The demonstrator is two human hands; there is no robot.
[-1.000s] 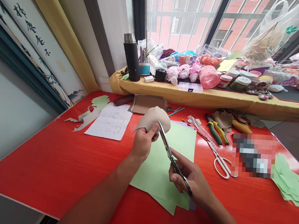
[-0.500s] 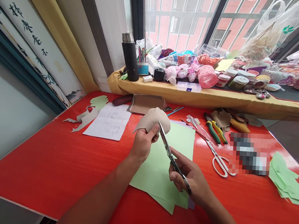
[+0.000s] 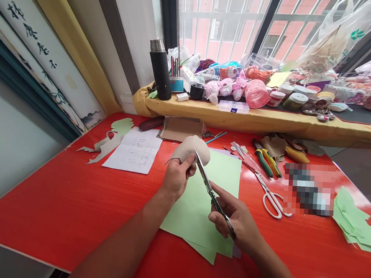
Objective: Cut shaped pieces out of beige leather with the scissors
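My left hand (image 3: 178, 176) pinches a beige piece of textured, leather-like sheet (image 3: 193, 148) between thumb and fingers, and the piece curls over above the hand. In my right hand (image 3: 232, 215) is a pair of dark metal scissors (image 3: 212, 195), its handles around my fingers. The blades point up and away, their tips against the sheet just right of my left thumb. Whether the blades are parted there is too small to tell. Beneath both hands lie light green paper sheets (image 3: 196, 219) on the red table (image 3: 74, 207).
On the left are a white drawn sheet (image 3: 134, 150) and pale cut scraps (image 3: 105, 146). White-handled scissors (image 3: 274, 203), pliers (image 3: 267, 161) and green paper pieces (image 3: 355, 220) lie on the right. A black flask (image 3: 161, 72) stands on the cluttered ledge (image 3: 181, 109) behind.
The beige sheet has tilted and curled slightly in my left hand, and the scissor tips sit a little lower. Both hands keep their hold; the whole view has shifted slightly.
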